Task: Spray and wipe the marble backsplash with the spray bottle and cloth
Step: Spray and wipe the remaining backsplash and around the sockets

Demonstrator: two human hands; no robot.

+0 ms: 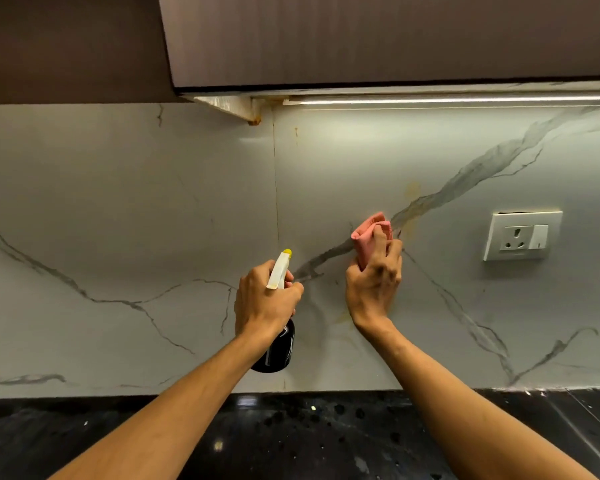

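Bare backsplash (118, 202) spreads left; socket (522, 236) juts right, cabinet (378, 39) overhangs.

The left hand (267, 303) covers the neck and trigger of the spray bottle (280, 353), leaving only the white head with its yellow tip and the dark lower body visible; the pale marking on that body is too small to read. The lower folds of the pink cloth (369, 233) are enclosed by the curled fingers of the right hand (373, 284), whose palm faces away. Both forearms (174, 420) are cut off by the lower edge, as is the black countertop (309, 434). The marble backsplash (136, 202) runs off both side edges; the dark upper cabinet (378, 39) is cropped at top and right. Markings on the wall socket (522, 235) cannot be resolved.
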